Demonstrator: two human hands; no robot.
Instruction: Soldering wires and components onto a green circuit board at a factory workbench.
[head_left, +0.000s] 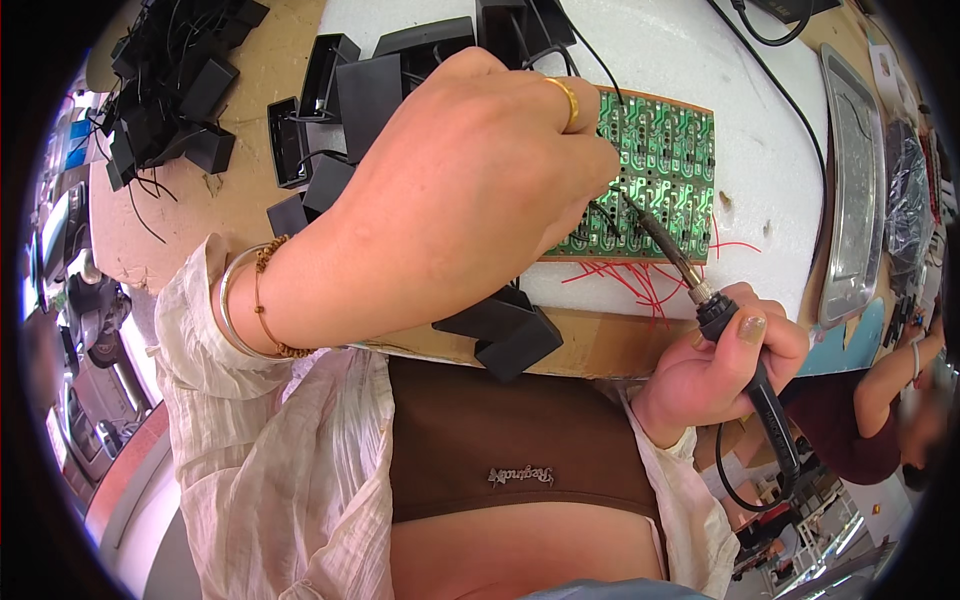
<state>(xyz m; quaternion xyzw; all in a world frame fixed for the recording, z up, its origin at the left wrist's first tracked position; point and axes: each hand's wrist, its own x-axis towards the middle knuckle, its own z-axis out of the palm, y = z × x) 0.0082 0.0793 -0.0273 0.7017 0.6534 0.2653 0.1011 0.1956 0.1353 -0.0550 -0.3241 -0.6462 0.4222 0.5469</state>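
A green circuit board panel with rows of repeated circuits lies on a white foam sheet. Over its left part reaches my left hand, fingers closed in a pinch; whatever they grip is hidden beneath them. Short dark wire ends show just below those fingertips, on the board. My right hand is wrapped round the black handle of a soldering iron. Its tip points up and left, at the board close to my left fingers. Thin red wires stick out from the board's near edge.
Black plastic cases with black leads crowd around my left wrist, and others lie at the near table edge. A heap of cases sits far left. Right of the foam are a black cable and a metal tray. Another person sits at right.
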